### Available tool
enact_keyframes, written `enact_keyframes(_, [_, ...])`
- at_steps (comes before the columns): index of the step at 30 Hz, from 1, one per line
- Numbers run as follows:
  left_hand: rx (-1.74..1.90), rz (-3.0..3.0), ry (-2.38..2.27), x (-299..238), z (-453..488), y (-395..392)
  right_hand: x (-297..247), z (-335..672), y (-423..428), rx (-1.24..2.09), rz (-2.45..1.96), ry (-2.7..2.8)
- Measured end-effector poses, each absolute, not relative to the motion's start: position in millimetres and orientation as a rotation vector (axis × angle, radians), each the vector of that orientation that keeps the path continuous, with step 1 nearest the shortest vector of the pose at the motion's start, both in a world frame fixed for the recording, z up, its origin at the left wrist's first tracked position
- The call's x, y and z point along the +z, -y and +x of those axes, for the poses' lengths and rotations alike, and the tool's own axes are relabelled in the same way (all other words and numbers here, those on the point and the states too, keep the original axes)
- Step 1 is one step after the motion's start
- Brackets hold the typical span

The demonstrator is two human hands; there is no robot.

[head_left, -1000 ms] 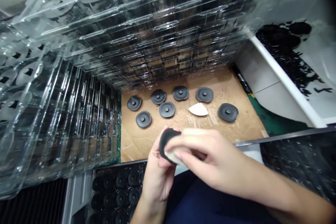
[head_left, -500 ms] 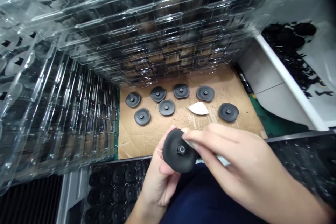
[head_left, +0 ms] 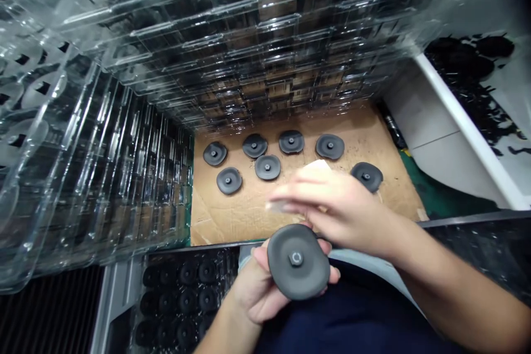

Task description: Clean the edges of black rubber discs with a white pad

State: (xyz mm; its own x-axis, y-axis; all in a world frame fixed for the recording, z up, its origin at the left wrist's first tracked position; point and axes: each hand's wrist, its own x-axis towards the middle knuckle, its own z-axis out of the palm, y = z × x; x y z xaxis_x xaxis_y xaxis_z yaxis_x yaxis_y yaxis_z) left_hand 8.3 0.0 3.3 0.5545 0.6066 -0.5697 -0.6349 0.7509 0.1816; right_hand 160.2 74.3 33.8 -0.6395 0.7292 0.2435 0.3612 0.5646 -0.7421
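Observation:
My left hand grips a black rounded disc from beneath and around its edge. The disc's dished face, with a small raised stub at its middle, is turned up toward me. Just above its far edge, my right hand is blurred by motion. A small pale flat piece shows at its fingertips, too smeared to name. Behind that hand, a white pointed piece on the cardboard is mostly hidden. Several similar black discs lie apart on the cardboard, one disc near the middle.
Tall stacks of clear plastic trays stand at the back and left around the cardboard sheet. Below left, a tray of black discs sits under the table edge. At right are a white bin and black scraps.
My right hand has lifted off the disc's edge and moved left and away, over the white piece. The disc in my left hand has come nearer and turned more face-up.

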Motion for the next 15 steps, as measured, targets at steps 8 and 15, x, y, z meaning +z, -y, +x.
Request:
enact_keyframes(8, [0.825, -0.055, -0.49, -1.7, -1.8, -1.4, -64.9, 167.9, -47.7, 0.9, -1.387, 2.174])
enact_keyframes(15, [0.867, -0.031, -0.606, -2.3, -5.3, -1.9, -104.0, 159.4, -26.9, 0.742, -1.46, 2.118])
